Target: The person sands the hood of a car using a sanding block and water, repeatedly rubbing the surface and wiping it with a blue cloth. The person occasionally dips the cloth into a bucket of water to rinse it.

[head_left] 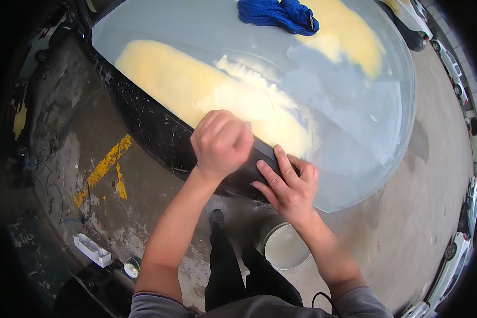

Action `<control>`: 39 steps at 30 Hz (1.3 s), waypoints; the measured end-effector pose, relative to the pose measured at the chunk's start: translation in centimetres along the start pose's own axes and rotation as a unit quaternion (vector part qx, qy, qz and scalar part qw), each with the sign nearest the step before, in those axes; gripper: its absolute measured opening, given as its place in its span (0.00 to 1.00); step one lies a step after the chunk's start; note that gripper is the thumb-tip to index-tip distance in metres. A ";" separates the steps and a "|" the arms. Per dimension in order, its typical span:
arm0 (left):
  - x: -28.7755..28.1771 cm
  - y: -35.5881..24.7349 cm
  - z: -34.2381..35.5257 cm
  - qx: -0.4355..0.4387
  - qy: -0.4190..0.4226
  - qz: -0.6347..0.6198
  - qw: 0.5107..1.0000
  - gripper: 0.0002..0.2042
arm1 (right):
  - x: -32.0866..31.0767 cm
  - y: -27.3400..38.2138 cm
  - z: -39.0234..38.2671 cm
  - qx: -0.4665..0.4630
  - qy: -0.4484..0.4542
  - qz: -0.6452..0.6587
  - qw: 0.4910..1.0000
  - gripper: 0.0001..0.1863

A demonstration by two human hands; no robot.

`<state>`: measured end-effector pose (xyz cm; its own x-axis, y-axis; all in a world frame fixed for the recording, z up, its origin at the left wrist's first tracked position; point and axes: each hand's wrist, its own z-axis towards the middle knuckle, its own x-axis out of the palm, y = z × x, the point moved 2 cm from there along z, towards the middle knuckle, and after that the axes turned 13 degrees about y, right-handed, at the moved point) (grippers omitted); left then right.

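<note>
Left hand (221,140) fisted (any contents hidden) at speckled black curved car panel (153,127); right hand (290,185) open, empty-looking, fingers spread against it.

Gray panel (350,143): open pass over its surface, ahead and right of the right hand (290,184). Blue cloth (281,16) bunched at the far side, in the way there. Leftward from right hand: left hand (222,140) blocks. Low down, bucket (287,246) crowds the legs (225,273).
</note>
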<state>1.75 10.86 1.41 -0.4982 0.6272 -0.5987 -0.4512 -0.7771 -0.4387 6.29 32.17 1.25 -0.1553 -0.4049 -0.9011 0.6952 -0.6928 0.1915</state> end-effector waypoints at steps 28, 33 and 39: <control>-0.2 6.0 10.3 -0.088 0.008 0.054 0.995 0.16 | -0.2 -3.1 11.4 -0.006 -0.024 0.004 1.000 0.25; 0.5 0.2 0.8 0.000 -0.024 0.014 1.000 0.12 | -0.3 -1.0 0.0 -0.012 0.015 0.041 0.999 0.33; -1.4 6.9 10.6 -0.122 0.050 0.044 0.990 0.18 | -0.2 -2.1 12.5 -0.010 -0.034 0.002 0.999 0.24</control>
<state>-8.49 5.16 6.35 -0.4464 0.5571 -0.7002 -0.2114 -0.8260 -0.5225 -3.90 26.29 5.86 -0.1990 -0.4473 -0.8720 0.7101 -0.6790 0.1863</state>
